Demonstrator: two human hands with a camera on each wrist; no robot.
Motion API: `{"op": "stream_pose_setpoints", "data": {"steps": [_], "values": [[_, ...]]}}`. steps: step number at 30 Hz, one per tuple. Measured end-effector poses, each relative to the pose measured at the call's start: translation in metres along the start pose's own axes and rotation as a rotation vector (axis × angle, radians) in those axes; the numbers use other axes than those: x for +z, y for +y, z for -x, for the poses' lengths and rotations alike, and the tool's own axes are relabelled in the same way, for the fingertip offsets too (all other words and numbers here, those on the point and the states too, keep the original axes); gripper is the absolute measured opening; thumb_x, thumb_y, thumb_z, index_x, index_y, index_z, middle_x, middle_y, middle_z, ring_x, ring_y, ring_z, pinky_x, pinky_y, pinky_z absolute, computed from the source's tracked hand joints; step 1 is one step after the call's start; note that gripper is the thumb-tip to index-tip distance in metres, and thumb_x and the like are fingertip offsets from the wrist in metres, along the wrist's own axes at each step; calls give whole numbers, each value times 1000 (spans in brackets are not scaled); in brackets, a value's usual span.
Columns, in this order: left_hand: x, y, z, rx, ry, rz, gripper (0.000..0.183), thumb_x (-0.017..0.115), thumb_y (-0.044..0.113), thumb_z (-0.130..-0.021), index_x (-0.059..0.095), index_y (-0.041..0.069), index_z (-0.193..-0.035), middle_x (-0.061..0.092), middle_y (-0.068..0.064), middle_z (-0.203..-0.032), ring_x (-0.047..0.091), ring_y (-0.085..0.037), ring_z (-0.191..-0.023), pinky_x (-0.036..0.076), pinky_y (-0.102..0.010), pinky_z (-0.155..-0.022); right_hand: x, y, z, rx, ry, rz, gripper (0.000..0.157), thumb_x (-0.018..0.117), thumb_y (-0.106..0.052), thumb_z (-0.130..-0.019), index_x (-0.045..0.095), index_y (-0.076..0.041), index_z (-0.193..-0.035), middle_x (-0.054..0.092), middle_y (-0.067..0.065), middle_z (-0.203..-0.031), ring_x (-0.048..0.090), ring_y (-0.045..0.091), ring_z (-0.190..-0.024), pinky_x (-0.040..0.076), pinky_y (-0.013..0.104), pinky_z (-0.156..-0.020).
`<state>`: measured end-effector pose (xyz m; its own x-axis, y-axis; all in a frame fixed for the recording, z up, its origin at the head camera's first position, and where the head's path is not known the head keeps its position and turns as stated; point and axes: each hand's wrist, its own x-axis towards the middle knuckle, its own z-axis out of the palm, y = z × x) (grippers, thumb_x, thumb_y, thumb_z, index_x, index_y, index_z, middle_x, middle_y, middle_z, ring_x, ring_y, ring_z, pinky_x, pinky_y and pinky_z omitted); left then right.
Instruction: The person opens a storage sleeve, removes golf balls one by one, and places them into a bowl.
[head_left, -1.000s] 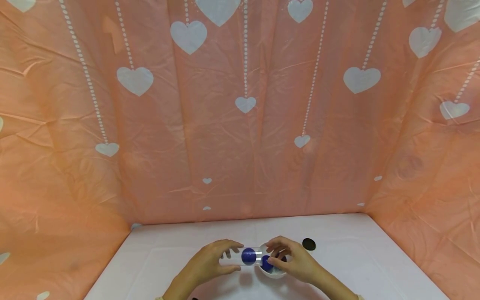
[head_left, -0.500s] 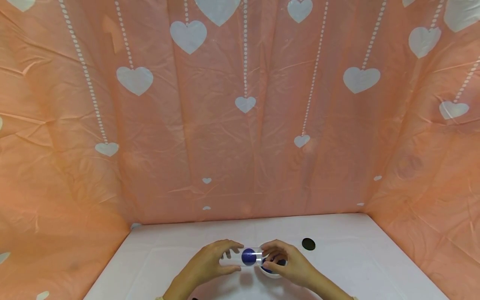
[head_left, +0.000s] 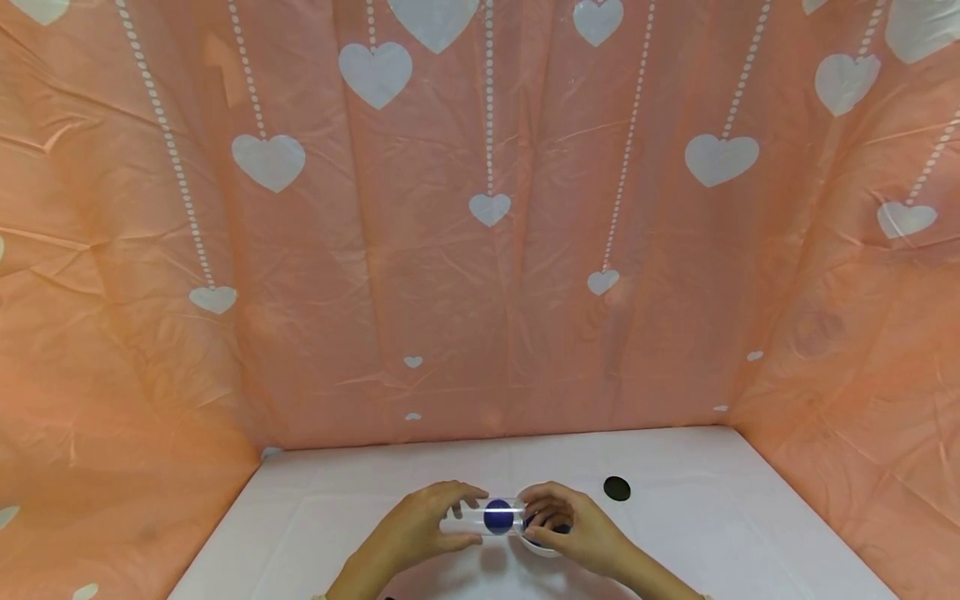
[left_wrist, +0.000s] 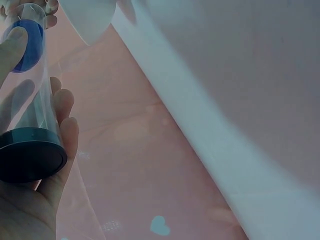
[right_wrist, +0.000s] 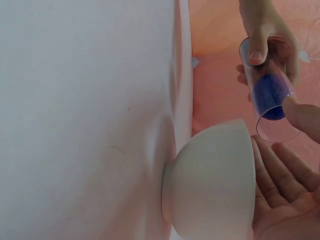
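Note:
My left hand point(head_left: 420, 521) grips a clear tube point(head_left: 467, 522) lying sideways above the table. The left wrist view shows a black cap point(left_wrist: 32, 157) on the near end of the tube. A dark blue ball point(head_left: 498, 517) sits inside, towards the far mouth, which looks uncapped in the right wrist view. My right hand point(head_left: 577, 525) is at that mouth, its thumb at the rim and its fingers spread below, with no ball seen in it. Beneath it stands a white bowl point(right_wrist: 212, 182). Blue shows in the bowl between the right fingers; the rest of its contents is hidden.
A black disc point(head_left: 617, 488) lies on the white table point(head_left: 675, 542), behind and right of the bowl. Pinkish-orange sheeting with hearts point(head_left: 480, 333) stands at the back and both sides. The tip of something dark shows at the bottom edge.
My right hand has shifted slightly left, up to the tube's mouth. A blue ball that showed beside its fingertips is now mostly covered. The left hand and tube have hardly moved.

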<state>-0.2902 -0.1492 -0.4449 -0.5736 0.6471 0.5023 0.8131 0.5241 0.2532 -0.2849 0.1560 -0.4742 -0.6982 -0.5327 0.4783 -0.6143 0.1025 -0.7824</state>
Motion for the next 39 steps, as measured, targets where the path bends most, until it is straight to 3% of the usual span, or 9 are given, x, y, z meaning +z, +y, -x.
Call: {"op": "stream_pose_setpoints", "data": {"steps": [10, 24, 39], "values": [[0, 0, 1, 13, 13, -39, 51, 93, 28, -86, 72, 17, -131, 76, 3, -114, 69, -8, -96, 59, -28, -84, 1, 0, 1, 23, -19, -45, 44, 77, -10, -99, 60, 7, -136, 71, 26, -116, 70, 11, -101, 61, 28, -88], [0, 2, 1, -13, -15, -9, 47, 89, 34, -90, 73, 17, -131, 73, 10, -107, 64, -1, -92, 56, -22, -78, 1, -2, 0, 66, -18, -33, 41, 80, -15, -98, 64, -5, -135, 72, 14, -119, 69, 11, -100, 60, 27, -86], [0, 0, 2, -1, -4, -20, 48, 90, 33, -90, 72, 17, -132, 72, 12, -108, 64, -1, -92, 55, -20, -78, 2, -3, 0, 59, -7, -11, 41, 80, -16, -98, 65, -6, -134, 73, 12, -116, 69, 11, -100, 60, 27, -85]]}}
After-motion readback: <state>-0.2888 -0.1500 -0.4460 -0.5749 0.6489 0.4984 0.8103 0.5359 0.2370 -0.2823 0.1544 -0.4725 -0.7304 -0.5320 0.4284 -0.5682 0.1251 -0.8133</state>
